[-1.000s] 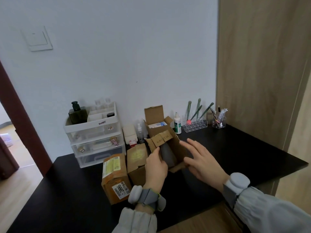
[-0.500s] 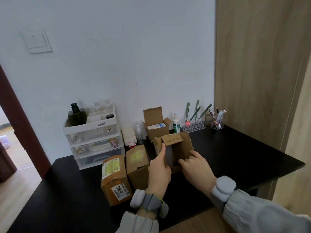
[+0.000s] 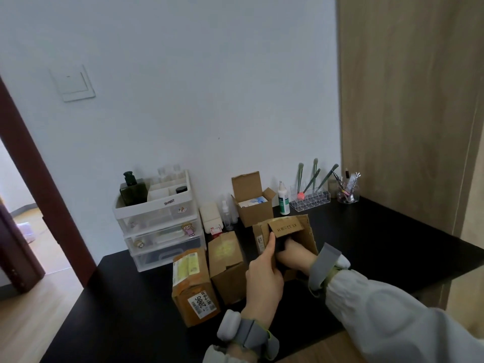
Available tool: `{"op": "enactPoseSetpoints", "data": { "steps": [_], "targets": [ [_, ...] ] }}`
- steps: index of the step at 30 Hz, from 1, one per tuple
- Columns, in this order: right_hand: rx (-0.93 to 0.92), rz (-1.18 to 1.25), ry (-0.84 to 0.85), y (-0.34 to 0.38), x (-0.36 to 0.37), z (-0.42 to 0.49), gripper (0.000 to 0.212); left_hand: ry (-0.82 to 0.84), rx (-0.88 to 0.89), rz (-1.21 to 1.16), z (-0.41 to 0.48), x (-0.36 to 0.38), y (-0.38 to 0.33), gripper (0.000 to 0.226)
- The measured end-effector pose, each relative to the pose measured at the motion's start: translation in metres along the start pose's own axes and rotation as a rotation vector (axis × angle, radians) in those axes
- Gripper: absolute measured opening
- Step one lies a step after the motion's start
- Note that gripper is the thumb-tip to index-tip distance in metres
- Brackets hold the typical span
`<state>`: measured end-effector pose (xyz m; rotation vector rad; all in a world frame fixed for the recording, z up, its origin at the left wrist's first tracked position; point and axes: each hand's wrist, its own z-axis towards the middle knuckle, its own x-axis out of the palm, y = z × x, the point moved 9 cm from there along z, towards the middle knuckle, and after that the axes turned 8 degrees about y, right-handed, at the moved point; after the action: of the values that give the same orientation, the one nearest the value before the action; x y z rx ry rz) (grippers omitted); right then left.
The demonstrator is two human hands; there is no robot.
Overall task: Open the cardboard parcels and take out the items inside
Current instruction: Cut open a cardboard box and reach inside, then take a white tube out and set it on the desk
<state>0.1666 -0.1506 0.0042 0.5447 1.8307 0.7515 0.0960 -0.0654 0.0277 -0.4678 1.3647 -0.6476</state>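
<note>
An open cardboard parcel (image 3: pixel 306 231) lies tipped toward me on the black desk (image 3: pixel 379 239), its flaps spread. My left hand (image 3: pixel 264 279) grips its left wall, thumb pointing up along the edge. My right hand (image 3: pixel 294 254) reaches inside the parcel, fingers closed around a dark item (image 3: pixel 281 244) that is mostly hidden. Two sealed parcels lie to the left: a plain one (image 3: pixel 227 263) and one with a "2006" label (image 3: pixel 193 284). Another opened box (image 3: pixel 252 203) with a white-blue item stands at the back.
A white drawer organiser (image 3: pixel 159 218) with a dark green bottle (image 3: pixel 132 189) stands at the back left. A white bottle (image 3: pixel 283 199), clear brush holder (image 3: pixel 310 197) and glass cup (image 3: pixel 348 191) line the wall. A wooden panel rises on the right; a doorway opens left.
The parcel was turned so its opening faces me. My right hand went from hovering beside it into the opening and closed on the dark item inside. My left hand kept its hold.
</note>
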Motion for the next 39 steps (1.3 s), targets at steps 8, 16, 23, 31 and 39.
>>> {"op": "enactPoseSetpoints", "data": {
  "steps": [8,16,23,31,39],
  "targets": [
    [-0.048,0.135,-0.136,-0.002,-0.001,-0.006,0.039,-0.02,-0.025,-0.016,0.0,-0.003,0.004,0.079],
    [-0.244,-0.26,-0.396,0.02,-0.044,-0.052,0.031,-0.095,-0.052,-0.139,0.024,-0.032,0.006,0.047],
    [-0.416,0.124,-0.48,0.006,-0.092,-0.085,0.018,-0.056,-0.16,-0.143,0.053,-0.033,0.015,0.05],
    [-0.373,-0.031,-0.308,-0.007,-0.061,-0.063,0.016,-0.107,-0.102,-0.238,0.043,-0.026,0.009,0.052],
    [-0.216,-0.106,-0.209,-0.035,-0.035,-0.037,0.034,-0.252,0.008,-0.191,0.026,-0.06,0.011,0.05]
  ]
}}
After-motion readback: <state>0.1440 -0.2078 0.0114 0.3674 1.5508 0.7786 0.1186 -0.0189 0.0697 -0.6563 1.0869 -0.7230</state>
